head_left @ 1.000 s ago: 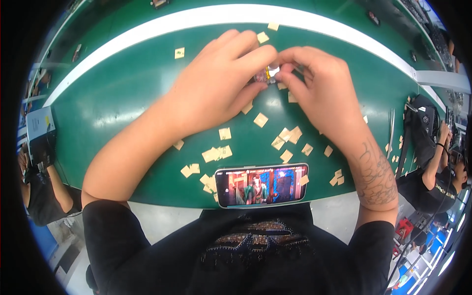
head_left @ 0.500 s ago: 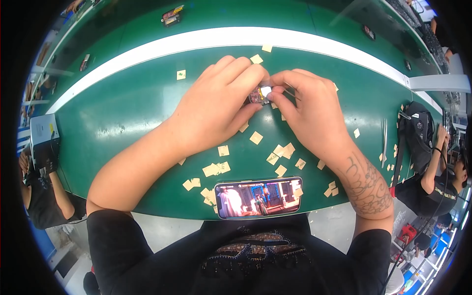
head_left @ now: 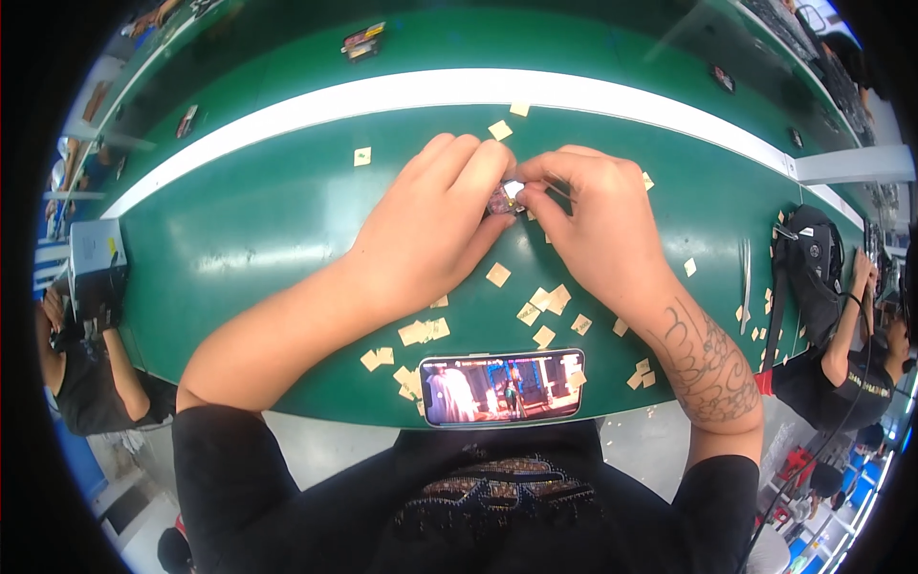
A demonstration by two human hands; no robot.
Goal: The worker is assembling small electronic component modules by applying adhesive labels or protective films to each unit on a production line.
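A small electronic module [head_left: 499, 201], reddish-brown with a dark edge and a white patch, is held over the green worktable. My left hand [head_left: 435, 206] grips it from the left between thumb and bent fingers, covering much of it. From the right, the thumb and index finger of my right hand [head_left: 598, 201] close at the white patch [head_left: 514, 189]. I cannot make out whether they pinch a loose piece or press on the module. Cream paper squares [head_left: 550, 299] lie scattered below and around my hands. A phone [head_left: 502, 387] playing a video lies at the table's near edge.
Beyond a white rail [head_left: 459, 88], a green surface carries similar modules [head_left: 363, 41]. Tweezers [head_left: 746, 273] and a black bag [head_left: 813, 253] lie at the right. A grey box [head_left: 96, 249] stands at the left edge. Other people sit on both sides.
The view has shifted slightly, so the table and hands appear a little lower. Both hands stay together at the module, which looks slightly tilted; my right fingers have moved a little over the white patch.
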